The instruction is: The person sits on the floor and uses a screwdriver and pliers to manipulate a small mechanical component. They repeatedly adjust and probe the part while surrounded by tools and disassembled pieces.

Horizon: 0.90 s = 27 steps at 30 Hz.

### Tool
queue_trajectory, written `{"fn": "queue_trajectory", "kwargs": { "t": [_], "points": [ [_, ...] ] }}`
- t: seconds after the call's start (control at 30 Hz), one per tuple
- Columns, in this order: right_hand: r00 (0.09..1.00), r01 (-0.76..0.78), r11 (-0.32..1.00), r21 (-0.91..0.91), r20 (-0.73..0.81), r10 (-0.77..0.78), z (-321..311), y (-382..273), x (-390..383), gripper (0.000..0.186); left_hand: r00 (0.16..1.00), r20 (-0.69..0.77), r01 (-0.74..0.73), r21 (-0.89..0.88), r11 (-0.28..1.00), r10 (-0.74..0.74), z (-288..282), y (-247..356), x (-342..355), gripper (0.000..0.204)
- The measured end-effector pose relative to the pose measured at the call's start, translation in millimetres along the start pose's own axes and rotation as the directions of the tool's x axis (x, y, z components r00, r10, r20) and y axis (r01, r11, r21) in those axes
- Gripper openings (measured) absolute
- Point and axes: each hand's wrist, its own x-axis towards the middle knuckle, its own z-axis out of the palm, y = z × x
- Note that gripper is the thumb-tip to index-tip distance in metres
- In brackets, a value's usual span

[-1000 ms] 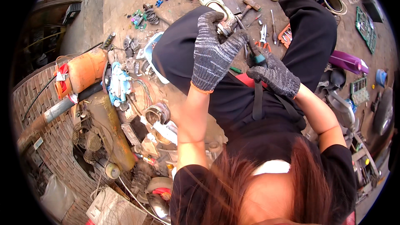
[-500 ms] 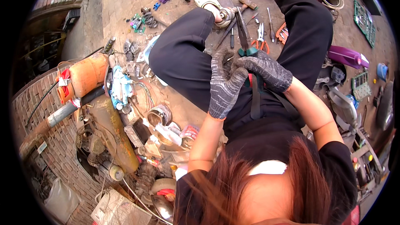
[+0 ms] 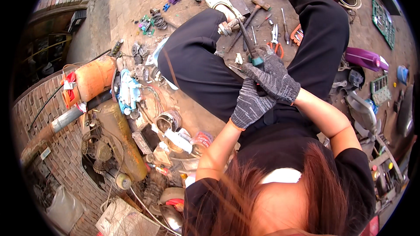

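Both my hands, in grey knitted gloves, are closed together round the handles of long-nosed pliers (image 3: 248,39) between my knees. My right hand (image 3: 280,81) wraps them from the right and above. My left hand (image 3: 253,105) is lower, pressed against the right, with part of its grip hidden. The pliers have long dark jaws and green grips, and point away from me, tilted to the left. A small, worn metal part (image 3: 225,28) with a rounded end is at the jaws' tip, beside my left knee.
A hammer (image 3: 261,3), a screwdriver (image 3: 285,30) and orange-handled pliers (image 3: 275,43) lie on the ground ahead. A purple tool case (image 3: 363,59) is on the right. Leftward are an orange gas cylinder (image 3: 94,81), metal parts and an open can (image 3: 168,121).
The pliers and the metal part at their tip have swung left and turned edge-on. My left hand has moved down and right, closing in under the right hand.
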Motion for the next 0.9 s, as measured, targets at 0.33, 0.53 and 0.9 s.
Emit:
{"fn": "queue_trajectory", "kwargs": {
  "t": [0.33, 0.53, 0.9],
  "points": [
    [0.997, 0.018, 0.997, -0.081, -0.077, -0.024, 1.7, -19.8, -9.9, 0.045, 0.974, 0.203, 0.189, -0.463, 0.866, -0.104, -1.3, 6.0, 0.8, 0.045],
    [0.999, 0.021, 0.998, -0.061, -0.045, -0.024, -14.5, -26.7, -9.8, 0.042, 0.910, -0.064, -0.231, 0.743, 0.629, 0.409, -1.5, 82.6, -21.1, 0.060],
    [0.994, 0.105, 0.959, -0.262, -0.012, -0.112, -24.8, -27.5, -9.3, 0.045, 0.625, 0.016, -0.596, 0.656, 0.464, 0.781, 38.2, 114.7, -6.5, 0.038]
  ]
}}
